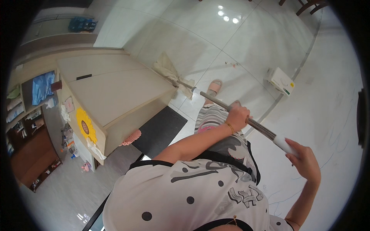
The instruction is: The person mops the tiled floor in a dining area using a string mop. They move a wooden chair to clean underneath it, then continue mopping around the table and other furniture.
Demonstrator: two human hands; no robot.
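A mop's metal pole (261, 128) slants across in front of me, from the upper left to the lower right. My left hand (238, 118), with a gold bracelet at its wrist, is closed around the middle of the pole. The white handle end (284, 145) is held by my right hand (303, 158), close to the wall. At the far end, a limp off-white mop cloth (170, 69) lies on the tiles against the base of a beige cabinet (115, 86). Past my slippered foot (215, 86), small bits of debris (232, 65) lie on the floor.
A white carton (280, 80) stands on the floor by the white wall (326, 124). A dark mat (162, 130) lies beside the cabinet, which bears a yellow sunflower decoration (85, 125). Shelves with packages (43, 86) are at left. Wooden chair legs (310, 6) show at the top right.
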